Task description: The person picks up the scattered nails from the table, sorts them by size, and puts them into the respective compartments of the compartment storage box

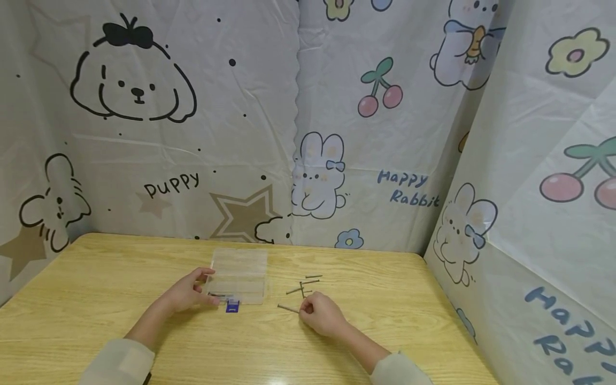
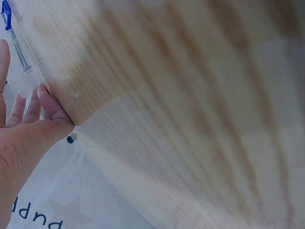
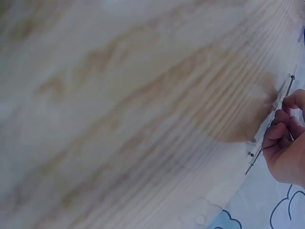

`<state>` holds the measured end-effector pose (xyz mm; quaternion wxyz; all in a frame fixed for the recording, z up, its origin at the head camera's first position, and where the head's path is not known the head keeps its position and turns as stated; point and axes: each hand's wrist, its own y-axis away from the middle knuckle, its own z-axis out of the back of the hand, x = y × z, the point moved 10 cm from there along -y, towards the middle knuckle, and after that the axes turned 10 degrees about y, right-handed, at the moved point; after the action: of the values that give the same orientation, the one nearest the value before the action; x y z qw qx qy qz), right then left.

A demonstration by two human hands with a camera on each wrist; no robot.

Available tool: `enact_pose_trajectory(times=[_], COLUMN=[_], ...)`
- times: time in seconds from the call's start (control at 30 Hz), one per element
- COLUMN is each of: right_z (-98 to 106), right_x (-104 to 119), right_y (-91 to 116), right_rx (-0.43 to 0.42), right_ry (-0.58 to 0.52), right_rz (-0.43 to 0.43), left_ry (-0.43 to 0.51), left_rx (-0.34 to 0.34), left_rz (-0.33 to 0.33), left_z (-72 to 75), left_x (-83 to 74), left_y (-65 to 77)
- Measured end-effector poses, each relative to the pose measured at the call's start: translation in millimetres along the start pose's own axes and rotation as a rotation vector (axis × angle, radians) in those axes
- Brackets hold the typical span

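A clear plastic box (image 1: 240,266) with its lid raised lies toward the back of the table, a blue latch (image 1: 232,306) at its front. My left hand (image 1: 189,291) grips the box's left side, thumb at the front corner and fingers farther back. Inside the box, near that thumb, lie slim metal nails (image 2: 20,55). To the right of the box my right hand (image 1: 323,315) pinches one end of a nail (image 1: 287,308), whose head points left. The nail also shows in the right wrist view, beside the curled fingers (image 3: 275,136).
Several loose nails (image 1: 309,282) lie on the wooden table (image 1: 385,299) just beyond my right hand. A printed cloth (image 1: 240,107) hangs behind the table, and more of it stands along the right side.
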<state>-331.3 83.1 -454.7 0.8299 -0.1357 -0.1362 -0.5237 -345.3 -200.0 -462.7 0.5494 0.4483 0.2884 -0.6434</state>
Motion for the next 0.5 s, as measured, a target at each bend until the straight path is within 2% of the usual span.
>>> enact_pose_trajectory(times=[0.27, 0.5], right_z=[3, 10], right_x=[-2, 1], right_y=[-2, -6], right_rx=[-0.006, -0.040], right_ry=[-0.107, -0.112], right_rz=[-0.022, -0.033], left_ry=[0.002, 0.003], left_rx=[0.004, 0.004], left_rz=[-0.007, -0.003], left_z=[-0.5, -0.7], left_x=[0.2, 0.6], left_y=[-0.1, -0.4])
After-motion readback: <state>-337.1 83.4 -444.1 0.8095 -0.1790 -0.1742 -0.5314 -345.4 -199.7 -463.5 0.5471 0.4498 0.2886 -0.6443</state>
